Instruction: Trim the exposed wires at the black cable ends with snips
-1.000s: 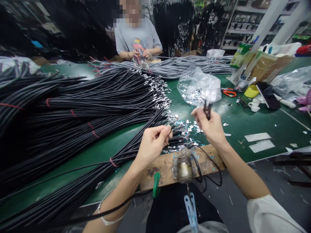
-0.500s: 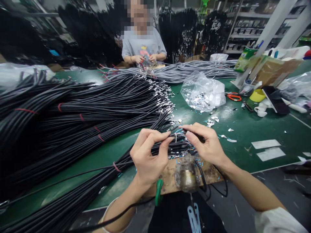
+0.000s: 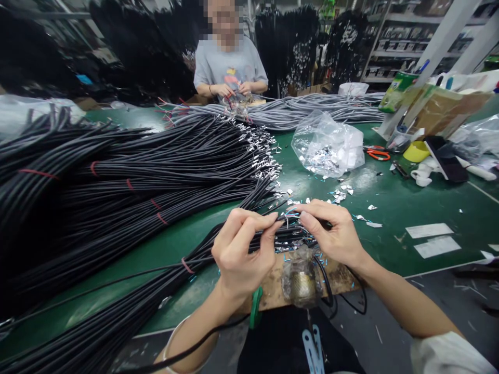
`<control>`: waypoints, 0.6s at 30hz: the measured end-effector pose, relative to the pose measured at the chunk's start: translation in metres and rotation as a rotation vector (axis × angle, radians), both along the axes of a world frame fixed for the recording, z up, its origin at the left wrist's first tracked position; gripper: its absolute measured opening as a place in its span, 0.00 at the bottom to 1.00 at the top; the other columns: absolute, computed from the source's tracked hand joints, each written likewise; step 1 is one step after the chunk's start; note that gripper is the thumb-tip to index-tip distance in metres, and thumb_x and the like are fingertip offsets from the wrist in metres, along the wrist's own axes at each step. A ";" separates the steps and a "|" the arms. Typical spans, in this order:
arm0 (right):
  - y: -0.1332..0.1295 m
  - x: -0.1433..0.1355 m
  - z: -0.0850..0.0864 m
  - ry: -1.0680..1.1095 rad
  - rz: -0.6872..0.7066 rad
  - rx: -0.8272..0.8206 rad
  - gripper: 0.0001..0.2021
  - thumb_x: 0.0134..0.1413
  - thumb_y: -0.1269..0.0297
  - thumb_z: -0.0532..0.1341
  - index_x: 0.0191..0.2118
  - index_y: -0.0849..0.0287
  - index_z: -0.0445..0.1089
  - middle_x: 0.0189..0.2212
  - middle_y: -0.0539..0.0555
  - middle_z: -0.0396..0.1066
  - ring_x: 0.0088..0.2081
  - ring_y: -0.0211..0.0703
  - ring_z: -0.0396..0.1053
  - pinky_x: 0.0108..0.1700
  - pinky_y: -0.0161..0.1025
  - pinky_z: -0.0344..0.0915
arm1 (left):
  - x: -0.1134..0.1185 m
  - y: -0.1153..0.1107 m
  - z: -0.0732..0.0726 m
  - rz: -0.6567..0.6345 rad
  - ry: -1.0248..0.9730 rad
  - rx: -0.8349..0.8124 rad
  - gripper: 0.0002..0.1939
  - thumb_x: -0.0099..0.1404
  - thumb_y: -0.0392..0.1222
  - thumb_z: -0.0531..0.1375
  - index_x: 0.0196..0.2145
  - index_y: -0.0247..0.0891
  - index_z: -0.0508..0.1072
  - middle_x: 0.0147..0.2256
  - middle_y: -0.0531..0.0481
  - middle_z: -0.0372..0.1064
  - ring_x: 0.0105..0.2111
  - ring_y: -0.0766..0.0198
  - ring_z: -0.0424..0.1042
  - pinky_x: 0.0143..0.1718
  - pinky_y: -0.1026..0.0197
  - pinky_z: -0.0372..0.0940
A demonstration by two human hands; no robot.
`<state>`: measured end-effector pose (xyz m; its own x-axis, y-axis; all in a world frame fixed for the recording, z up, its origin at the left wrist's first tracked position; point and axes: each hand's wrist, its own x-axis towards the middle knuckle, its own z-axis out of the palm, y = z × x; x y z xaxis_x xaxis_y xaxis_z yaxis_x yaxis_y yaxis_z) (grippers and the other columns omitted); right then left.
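Note:
My left hand (image 3: pixel 244 249) pinches the end of a black cable, whose thin blue and white wires (image 3: pixel 290 214) fan out between my two hands. Facing it, my right hand (image 3: pixel 331 228) has thumb and forefinger closed at those wires, and a dark tool or cable partly shows under its fingers. Just below both hands is a wooden board (image 3: pixel 273 283) bearing a round metal device (image 3: pixel 303 283) wrapped in clear film. A bundle of black cables (image 3: pixel 210 249) with a red tie runs beneath my left hand.
Large black cable bundles (image 3: pixel 187 171) cover the left of the green table (image 3: pixel 382 208). Beyond lie grey cables (image 3: pixel 312 109), a plastic bag of scraps (image 3: pixel 327 145) and orange-handled scissors (image 3: pixel 377 152). Across the table a person (image 3: pixel 230 67) works with both hands. A green handle (image 3: pixel 255 307) sits at the board's left.
My hands stay close together at the wires. My left hand has shifted slightly right and down, and the right fingertips sit slightly nearer the wires. The view has shifted a little.

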<state>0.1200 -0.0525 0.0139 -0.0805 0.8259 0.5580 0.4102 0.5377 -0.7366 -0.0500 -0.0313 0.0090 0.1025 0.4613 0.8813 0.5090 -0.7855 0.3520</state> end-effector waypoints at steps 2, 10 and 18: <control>0.000 0.000 -0.001 -0.012 -0.012 0.010 0.10 0.58 0.66 0.58 0.41 0.56 0.76 0.26 0.50 0.71 0.27 0.35 0.64 0.30 0.35 0.61 | -0.001 0.000 -0.001 0.016 0.021 0.022 0.07 0.55 0.29 0.63 0.31 0.37 0.72 0.26 0.53 0.68 0.28 0.67 0.67 0.29 0.64 0.64; -0.001 0.001 0.000 -0.067 -0.105 0.026 0.09 0.58 0.65 0.58 0.41 0.56 0.75 0.27 0.51 0.72 0.27 0.36 0.66 0.31 0.36 0.62 | 0.002 -0.001 0.001 -0.004 0.053 -0.081 0.02 0.59 0.31 0.61 0.30 0.36 0.72 0.25 0.52 0.67 0.26 0.68 0.65 0.27 0.65 0.62; -0.001 0.004 0.002 0.034 -0.110 -0.012 0.08 0.58 0.65 0.59 0.38 0.57 0.75 0.27 0.50 0.71 0.27 0.35 0.65 0.30 0.34 0.60 | 0.000 0.002 0.005 -0.266 -0.044 -0.588 0.16 0.67 0.39 0.52 0.23 0.36 0.69 0.21 0.54 0.63 0.21 0.71 0.60 0.23 0.66 0.54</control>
